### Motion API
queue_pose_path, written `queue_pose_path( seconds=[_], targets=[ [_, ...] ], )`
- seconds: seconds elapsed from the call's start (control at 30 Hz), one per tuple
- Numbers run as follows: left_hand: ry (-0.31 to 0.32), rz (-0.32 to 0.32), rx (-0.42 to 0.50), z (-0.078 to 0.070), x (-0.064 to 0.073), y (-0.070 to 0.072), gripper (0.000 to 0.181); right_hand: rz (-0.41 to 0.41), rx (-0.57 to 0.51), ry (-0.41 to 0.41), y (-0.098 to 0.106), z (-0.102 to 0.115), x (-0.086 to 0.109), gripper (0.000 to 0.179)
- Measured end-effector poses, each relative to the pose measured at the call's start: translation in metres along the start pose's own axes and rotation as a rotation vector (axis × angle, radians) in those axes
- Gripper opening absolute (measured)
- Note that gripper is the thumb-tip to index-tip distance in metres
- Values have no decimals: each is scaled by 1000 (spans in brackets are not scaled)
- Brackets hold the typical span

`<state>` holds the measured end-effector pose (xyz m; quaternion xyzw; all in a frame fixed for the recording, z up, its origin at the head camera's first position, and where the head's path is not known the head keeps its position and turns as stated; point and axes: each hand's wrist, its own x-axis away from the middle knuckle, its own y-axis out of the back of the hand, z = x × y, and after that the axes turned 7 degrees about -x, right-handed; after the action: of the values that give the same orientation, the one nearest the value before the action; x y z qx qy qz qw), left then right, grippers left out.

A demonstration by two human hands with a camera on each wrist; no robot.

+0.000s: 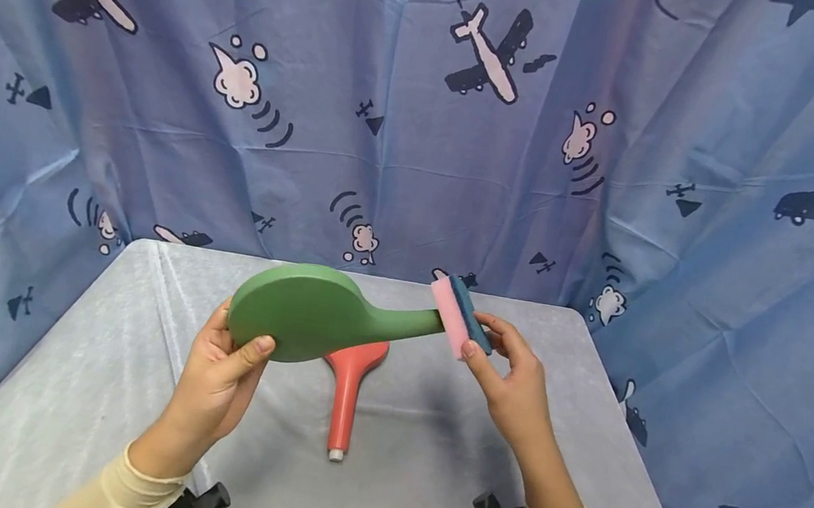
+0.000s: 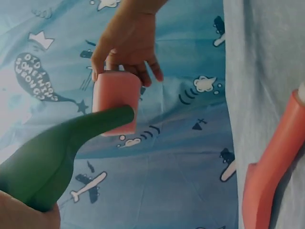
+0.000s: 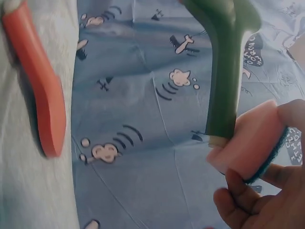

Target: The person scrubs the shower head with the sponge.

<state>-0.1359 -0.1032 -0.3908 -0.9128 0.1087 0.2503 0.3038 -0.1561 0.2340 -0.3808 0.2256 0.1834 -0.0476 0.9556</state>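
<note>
A green hand shower head [image 1: 304,313] is held up above the table, its round head to the left and its handle pointing right. My left hand [image 1: 218,379] grips the round head at its lower left edge, thumb on the near face. With thumb and fingers, my right hand [image 1: 513,381] pinches a pink sponge [image 1: 449,318] that has a dark blue-green scouring layer. In the right wrist view the sponge's pink side [image 3: 252,136] meets the pale tip of the green handle [image 3: 224,90]. The sponge partly hides that tip in the head view.
A red shower head [image 1: 345,396] lies on the table below, partly behind the green one, its pale-tipped handle toward me. Grey cloth covers the table [image 1: 102,388]. A blue curtain [image 1: 403,146] printed with planes hangs behind and along both sides.
</note>
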Motion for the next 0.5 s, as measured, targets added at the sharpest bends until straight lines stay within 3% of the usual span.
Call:
queue_pose_path(
  seconds=[0.13,0.23,0.4,0.5],
  targets=[
    [38,-73,135,-3,-5,5,44,79,-285,-81,-5,-2,0,42],
    [104,-139,129,-5,-9,7,47,111,-482,-120,-10,-4,-1,42],
    [252,-190,51,-7,-14,10,54,130,-630,-129,-15,-7,-2,42],
    [284,-186,73,-6,-14,13,53,128,-689,-130,-17,-7,-2,39]
  ],
)
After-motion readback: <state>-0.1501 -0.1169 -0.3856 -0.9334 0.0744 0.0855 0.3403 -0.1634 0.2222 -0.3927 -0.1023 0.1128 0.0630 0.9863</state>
